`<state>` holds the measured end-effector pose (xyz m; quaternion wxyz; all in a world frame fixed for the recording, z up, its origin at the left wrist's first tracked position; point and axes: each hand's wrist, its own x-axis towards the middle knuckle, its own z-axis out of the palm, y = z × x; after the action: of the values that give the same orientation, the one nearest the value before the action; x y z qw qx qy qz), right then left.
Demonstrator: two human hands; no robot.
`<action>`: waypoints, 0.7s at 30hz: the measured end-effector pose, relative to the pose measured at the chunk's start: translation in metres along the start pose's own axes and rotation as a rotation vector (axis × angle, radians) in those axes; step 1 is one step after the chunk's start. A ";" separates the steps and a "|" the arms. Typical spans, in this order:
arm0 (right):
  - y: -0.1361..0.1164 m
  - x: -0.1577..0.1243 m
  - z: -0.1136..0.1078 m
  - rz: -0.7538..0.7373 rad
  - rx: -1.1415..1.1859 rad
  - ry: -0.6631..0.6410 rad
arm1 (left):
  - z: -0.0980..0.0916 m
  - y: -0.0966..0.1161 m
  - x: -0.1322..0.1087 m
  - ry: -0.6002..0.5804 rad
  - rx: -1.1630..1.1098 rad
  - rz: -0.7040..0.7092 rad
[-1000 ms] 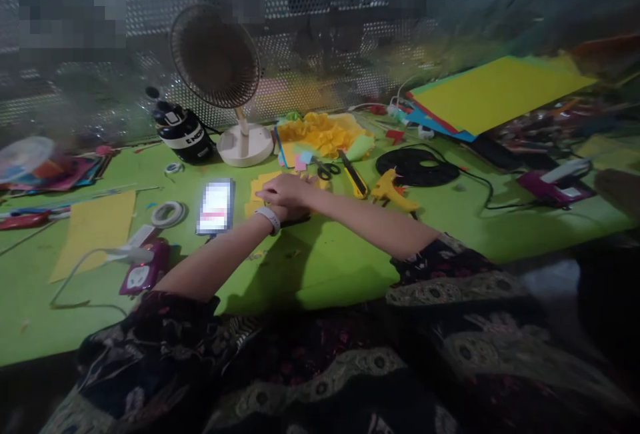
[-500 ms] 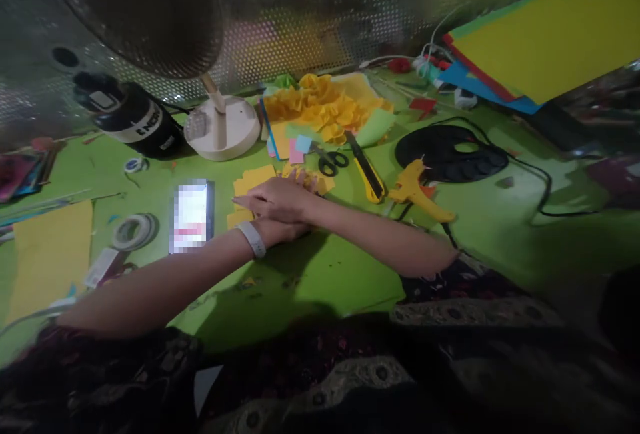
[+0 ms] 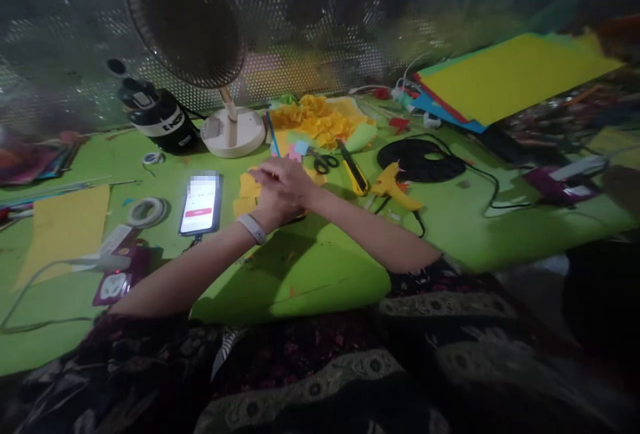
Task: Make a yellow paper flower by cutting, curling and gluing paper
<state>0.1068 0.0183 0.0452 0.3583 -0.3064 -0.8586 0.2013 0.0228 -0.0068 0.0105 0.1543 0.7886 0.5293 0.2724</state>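
My right hand (image 3: 295,179) is folded over my left hand (image 3: 274,202), fingers closed together; I see nothing held in them. A white band (image 3: 252,229) circles my left wrist. Under and beside the hands lie cut yellow paper pieces (image 3: 246,186), partly covered. Black-handled scissors (image 3: 326,165) and a yellow utility knife (image 3: 354,173) lie just beyond them. To the right rests a yellow glue gun (image 3: 396,189). A lit phone (image 3: 199,207) lies left of the hands. Yellow crepe paper flowers (image 3: 320,117) are heaped on paper behind.
A white-based fan (image 3: 234,134) and a black bottle (image 3: 167,126) stand at the back left. Tape rolls (image 3: 146,211) and a purple power strip (image 3: 117,284) lie left. Right are a black palette (image 3: 410,159), its nearby cable (image 3: 495,187) and stacked coloured sheets (image 3: 510,74).
My hands have come from lying crossed, fingers stretched out, to being clasped together with the fingers closed. The view has shifted, showing more of the table's front edge.
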 end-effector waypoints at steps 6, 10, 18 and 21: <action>0.007 -0.033 -0.041 0.308 -0.078 0.197 | -0.055 -0.003 -0.034 -0.039 0.158 0.133; 0.019 -0.059 -0.049 0.602 -0.216 -0.277 | -0.054 -0.022 -0.055 -0.148 0.128 0.224; 0.009 -0.066 -0.054 0.727 -0.078 -0.524 | -0.042 -0.038 -0.060 -0.112 0.066 0.203; 0.012 -0.068 -0.056 0.751 0.070 -0.547 | -0.045 -0.038 -0.063 -0.102 0.078 0.216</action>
<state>0.1900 -0.0113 0.0422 0.0310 -0.5195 -0.7439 0.4192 -0.0511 -0.0522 0.0100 0.1200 0.8592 0.4430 0.2262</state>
